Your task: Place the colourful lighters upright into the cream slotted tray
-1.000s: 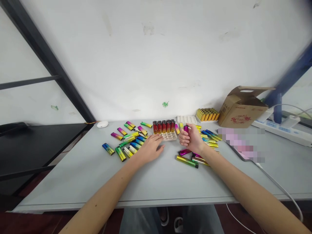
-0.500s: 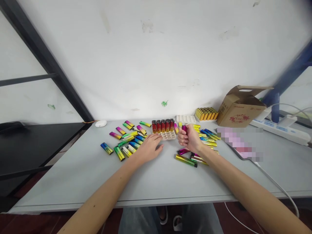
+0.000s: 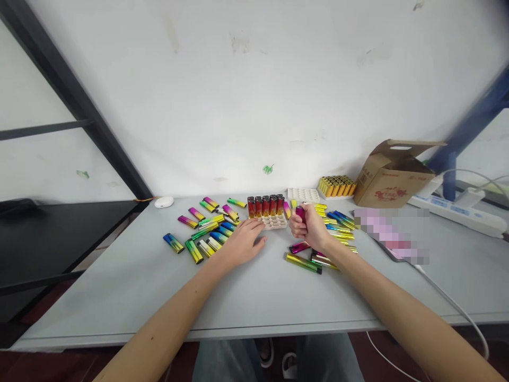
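**Magenta metallic piece (image 3: 299,213), held in right hand (image 3: 309,229)**

Right hand: closed snugly around the magenta metallic piece, which is held roughly upright above the table (image 3: 278,302), its top end exposed beside the thumb; the lower part is hidden by the fingers.

Left hand (image 3: 245,239): laid palm down, fingers extended and unclenched, fingertips at the near left corner of the white tray (image 3: 275,223). Whether the tray is touched cannot be told.

White tray: its rear part is filled with upright red pieces (image 3: 265,206), dark-topped; bare sockets are shown in front.

Loose stock: multicoloured metallic pieces (image 3: 194,251) are scattered to the left; a yellow-green piece (image 3: 303,262) is placed below the right hand.

Rear: a second tray (image 3: 303,194) with bare sockets; a block of yellow pieces (image 3: 337,187), stood upright; a cardboard box (image 3: 393,188), its flap raised.

Far right: a white power strip (image 3: 457,211).
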{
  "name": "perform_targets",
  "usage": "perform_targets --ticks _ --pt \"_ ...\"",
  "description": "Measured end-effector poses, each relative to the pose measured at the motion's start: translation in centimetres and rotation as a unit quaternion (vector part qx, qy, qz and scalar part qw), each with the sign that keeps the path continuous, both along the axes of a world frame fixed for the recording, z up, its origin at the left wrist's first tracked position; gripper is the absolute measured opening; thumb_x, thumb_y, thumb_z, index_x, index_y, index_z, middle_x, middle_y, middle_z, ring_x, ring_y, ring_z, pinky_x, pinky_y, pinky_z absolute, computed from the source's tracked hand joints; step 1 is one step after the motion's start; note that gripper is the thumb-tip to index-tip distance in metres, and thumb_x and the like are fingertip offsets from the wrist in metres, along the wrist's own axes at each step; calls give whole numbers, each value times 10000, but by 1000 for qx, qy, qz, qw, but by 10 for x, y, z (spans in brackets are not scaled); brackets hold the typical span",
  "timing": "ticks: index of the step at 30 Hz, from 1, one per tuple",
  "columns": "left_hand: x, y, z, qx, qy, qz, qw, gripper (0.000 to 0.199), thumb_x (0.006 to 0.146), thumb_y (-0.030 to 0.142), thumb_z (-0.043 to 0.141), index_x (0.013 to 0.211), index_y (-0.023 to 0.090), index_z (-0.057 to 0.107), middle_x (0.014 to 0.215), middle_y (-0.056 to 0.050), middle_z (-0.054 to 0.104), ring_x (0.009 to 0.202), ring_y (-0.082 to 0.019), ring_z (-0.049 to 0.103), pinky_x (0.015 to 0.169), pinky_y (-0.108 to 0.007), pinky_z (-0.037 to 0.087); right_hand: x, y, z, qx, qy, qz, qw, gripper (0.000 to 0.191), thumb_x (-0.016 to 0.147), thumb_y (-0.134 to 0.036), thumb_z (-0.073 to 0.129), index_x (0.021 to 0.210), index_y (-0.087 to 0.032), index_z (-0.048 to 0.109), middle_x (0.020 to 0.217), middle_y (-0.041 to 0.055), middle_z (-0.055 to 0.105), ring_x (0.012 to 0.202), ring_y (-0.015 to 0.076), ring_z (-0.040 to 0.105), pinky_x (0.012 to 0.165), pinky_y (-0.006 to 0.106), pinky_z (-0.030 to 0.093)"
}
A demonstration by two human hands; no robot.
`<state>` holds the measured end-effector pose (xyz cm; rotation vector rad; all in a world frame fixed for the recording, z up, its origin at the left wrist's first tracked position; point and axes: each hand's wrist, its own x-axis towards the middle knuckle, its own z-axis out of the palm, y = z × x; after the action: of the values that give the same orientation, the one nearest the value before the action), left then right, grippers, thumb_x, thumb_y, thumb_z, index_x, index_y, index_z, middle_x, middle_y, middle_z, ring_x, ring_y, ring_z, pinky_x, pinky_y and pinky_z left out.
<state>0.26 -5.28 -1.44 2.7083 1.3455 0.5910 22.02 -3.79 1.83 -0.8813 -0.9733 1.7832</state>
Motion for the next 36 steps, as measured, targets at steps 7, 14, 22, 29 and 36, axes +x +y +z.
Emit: perform_targets --ticks 7,14,22,29,36 --pt "-1 1 -2 6 1 1 1000 394 934 339 448 1266 168 575 1329 -130 584 1293 -290 482 1088 -505 386 1 0 -4 26 21 23 999 367 840 -452 342 553 -223 325 477 -84 165 412 80 96 377 209 148" --pt "0 2 -2 39 -29 -8 999 324 929 264 450 1191 178 619 1265 -119 616 1207 -261 543 1054 -473 420 1 -3 -4 94 44 13 995 410 852 -541 332 697 -213 522 534 -43 313 437 116 271 428 253 295" --pt "2 3 0 56 -65 -5 996 276 933 255 446 1102 175 649 1180 -104 649 1115 -237 596 1008 -438 452 0 -1 -3 134 75 -31 988 258 842 -411 512 914 -213 660 792 21 542 697 143 504 660 268 456" --pt "6 -2 7 17 -151 -25 988 306 961 319 436 1177 191 611 1179 -97 662 1089 -229 616 978 -417 478 -3 -1 -11 196 -47 -56 978 326 749 -379 747 1023 -218 675 887 13 660 804 131 586 765 254 467" --pt "18 -10 15 -184 -330 -94 921 340 924 380 529 1186 183 619 1132 -79 696 1024 -209 663 922 -358 535 -13 -18 -7 293 -131 6 947 383 876 -418 604 1220 -248 590 918 30 694 893 169 634 847 329 492"
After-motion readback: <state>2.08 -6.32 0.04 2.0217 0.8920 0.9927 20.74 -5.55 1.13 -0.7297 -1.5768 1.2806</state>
